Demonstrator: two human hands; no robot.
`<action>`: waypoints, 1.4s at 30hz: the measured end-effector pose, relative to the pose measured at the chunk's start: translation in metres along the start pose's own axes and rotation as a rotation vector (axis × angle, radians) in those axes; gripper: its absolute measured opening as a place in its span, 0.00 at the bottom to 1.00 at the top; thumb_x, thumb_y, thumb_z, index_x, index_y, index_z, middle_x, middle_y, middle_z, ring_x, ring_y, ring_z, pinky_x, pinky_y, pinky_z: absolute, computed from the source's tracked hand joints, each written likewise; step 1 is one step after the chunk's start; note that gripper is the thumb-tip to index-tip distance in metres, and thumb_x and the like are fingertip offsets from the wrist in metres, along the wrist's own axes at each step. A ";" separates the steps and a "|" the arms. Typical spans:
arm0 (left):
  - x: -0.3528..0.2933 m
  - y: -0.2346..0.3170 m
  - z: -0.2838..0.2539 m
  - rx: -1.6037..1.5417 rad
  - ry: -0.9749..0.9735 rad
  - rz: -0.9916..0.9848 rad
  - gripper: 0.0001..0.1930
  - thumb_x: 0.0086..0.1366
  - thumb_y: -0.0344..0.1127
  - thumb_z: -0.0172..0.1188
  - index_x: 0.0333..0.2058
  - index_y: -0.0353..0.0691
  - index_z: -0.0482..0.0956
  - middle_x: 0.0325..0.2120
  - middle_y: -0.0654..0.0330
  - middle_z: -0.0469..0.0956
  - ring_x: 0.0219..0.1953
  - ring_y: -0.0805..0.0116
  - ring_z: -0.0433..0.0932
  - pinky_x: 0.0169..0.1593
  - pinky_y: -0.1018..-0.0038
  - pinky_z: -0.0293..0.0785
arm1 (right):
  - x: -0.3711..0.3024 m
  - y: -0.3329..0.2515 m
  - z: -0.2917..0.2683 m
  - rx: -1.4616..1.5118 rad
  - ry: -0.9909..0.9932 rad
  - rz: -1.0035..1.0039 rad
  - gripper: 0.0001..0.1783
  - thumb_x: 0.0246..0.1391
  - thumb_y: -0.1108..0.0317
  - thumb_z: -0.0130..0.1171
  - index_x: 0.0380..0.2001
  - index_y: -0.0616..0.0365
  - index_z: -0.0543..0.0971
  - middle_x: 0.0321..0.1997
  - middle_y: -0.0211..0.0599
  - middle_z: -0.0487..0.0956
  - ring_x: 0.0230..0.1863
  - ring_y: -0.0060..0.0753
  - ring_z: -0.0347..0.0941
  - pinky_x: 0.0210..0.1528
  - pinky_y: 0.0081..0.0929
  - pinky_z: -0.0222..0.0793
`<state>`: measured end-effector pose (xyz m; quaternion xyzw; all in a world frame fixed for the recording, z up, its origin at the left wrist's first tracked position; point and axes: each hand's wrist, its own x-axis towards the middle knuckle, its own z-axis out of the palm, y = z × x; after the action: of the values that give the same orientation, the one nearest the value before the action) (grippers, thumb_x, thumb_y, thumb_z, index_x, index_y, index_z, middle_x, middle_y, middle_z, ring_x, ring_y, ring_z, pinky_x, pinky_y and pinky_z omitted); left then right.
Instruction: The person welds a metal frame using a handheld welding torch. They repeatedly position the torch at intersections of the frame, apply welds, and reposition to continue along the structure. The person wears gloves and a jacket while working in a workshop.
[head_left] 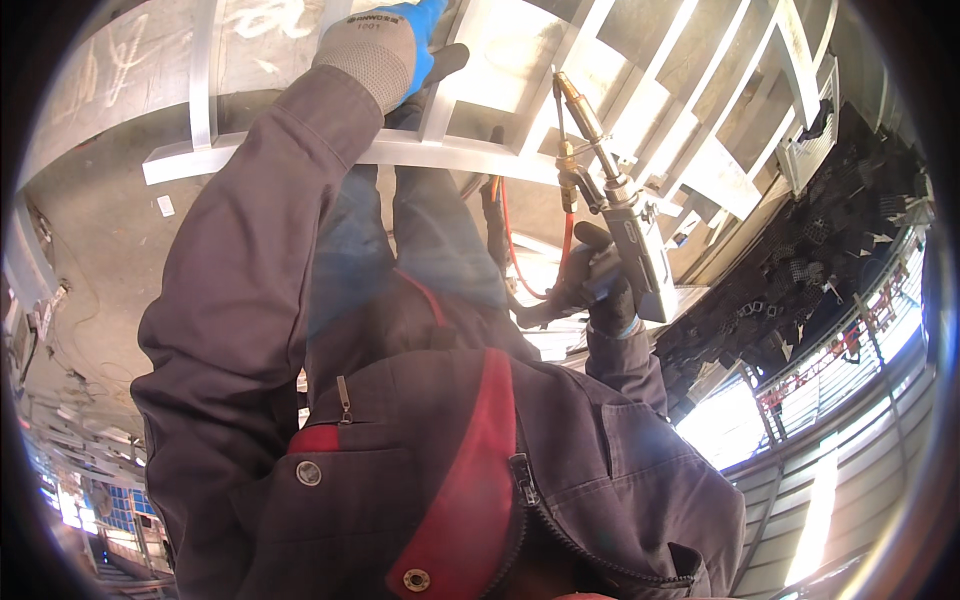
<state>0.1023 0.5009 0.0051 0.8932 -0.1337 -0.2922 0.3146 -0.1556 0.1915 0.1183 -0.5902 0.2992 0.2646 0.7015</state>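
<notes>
My right hand, in a dark glove, is closed round a handheld welding gun. The gun has a silver body and a brass nozzle that points up and away, with a thin guide fixed along its side. An orange-red hose hangs in a loop beside it. At the top, my left hand, in a grey and blue glove, reaches over a pale metal frame. Its thumb stands apart from the fingers, which run to the picture's upper edge. Whether the palm touches a bar is hidden.
Long metal slats of the frame cross in front of me at waist height. Below lies a concrete floor with a small white paper. On the right, dark scattered blocks cover the ground near a metal grating.
</notes>
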 end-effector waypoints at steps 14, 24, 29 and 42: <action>0.049 0.006 0.010 0.460 0.358 0.299 0.42 0.65 0.66 0.61 0.70 0.47 0.67 0.66 0.46 0.70 0.70 0.46 0.66 0.73 0.54 0.60 | 0.014 -0.010 0.000 -0.129 0.005 -0.050 0.45 0.60 0.37 0.60 0.62 0.70 0.71 0.38 0.39 0.77 0.32 0.29 0.74 0.33 0.27 0.71; 0.067 0.025 -0.018 0.294 0.008 0.028 0.50 0.63 0.62 0.63 0.75 0.44 0.53 0.75 0.45 0.55 0.75 0.48 0.56 0.75 0.56 0.54 | 0.012 -0.030 -0.011 -0.090 -0.068 -0.002 0.47 0.59 0.36 0.61 0.62 0.70 0.71 0.37 0.38 0.77 0.31 0.28 0.74 0.32 0.26 0.70; 0.067 0.024 -0.013 0.274 -0.012 0.005 0.50 0.63 0.61 0.64 0.75 0.43 0.52 0.75 0.45 0.54 0.76 0.49 0.56 0.75 0.55 0.55 | 0.013 -0.024 -0.021 -0.080 -0.084 0.021 0.47 0.59 0.35 0.61 0.62 0.71 0.71 0.36 0.38 0.77 0.30 0.28 0.74 0.31 0.26 0.70; 0.066 0.025 -0.023 0.203 -0.072 0.032 0.51 0.62 0.59 0.67 0.76 0.45 0.52 0.75 0.47 0.55 0.75 0.48 0.58 0.75 0.49 0.53 | 0.026 -0.031 -0.028 -0.083 -0.112 0.063 0.50 0.58 0.33 0.61 0.62 0.72 0.70 0.34 0.36 0.76 0.29 0.26 0.73 0.30 0.24 0.68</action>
<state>0.1678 0.4651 0.0068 0.9071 -0.1878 -0.3040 0.2223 -0.1182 0.1596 0.1165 -0.5932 0.2668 0.3313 0.6835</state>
